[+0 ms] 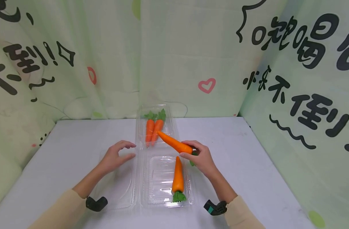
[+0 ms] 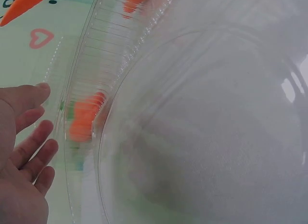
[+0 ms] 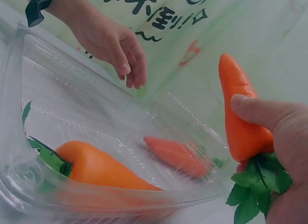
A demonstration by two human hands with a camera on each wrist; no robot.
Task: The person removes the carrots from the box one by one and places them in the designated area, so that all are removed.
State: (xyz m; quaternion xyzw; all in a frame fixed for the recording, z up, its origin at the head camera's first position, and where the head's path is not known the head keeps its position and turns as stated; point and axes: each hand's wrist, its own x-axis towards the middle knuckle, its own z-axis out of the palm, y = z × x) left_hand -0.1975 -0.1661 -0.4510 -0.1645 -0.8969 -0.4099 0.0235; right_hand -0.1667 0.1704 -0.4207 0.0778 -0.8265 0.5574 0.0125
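Four carrots [image 1: 178, 175] [image 1: 174, 142] [image 1: 149, 130] [image 1: 158, 127]; two clear plastic containers [image 1: 160, 173] [image 1: 168, 128]; two hands [image 1: 114, 157] [image 1: 199, 156]; two dark wrist devices [image 1: 96, 204] [image 1: 215, 208]. Carrots by place: two in one container, one in the other, one in hand.

The head view is bright and evenly lit, with faint, soft-edged shadows on the white table [image 1: 226, 133] and small white glints on the floor of the box [image 1: 158, 178]. Toward the right edge, lettering [image 1: 338, 127] on the curtain [image 1: 174, 63] looks stretched. Both wrist views are dimmer and greyer. In the left one, glare streaks the right side of the lid [image 2: 231, 98], a dark, blurry shadow shows lower down, and carrots [image 2: 84, 120] behind plastic look smeared. In the right one, the held carrot [image 3: 243, 123] is fairly crisp (the far carrot [image 3: 180, 156], seen through plastic, is soft).
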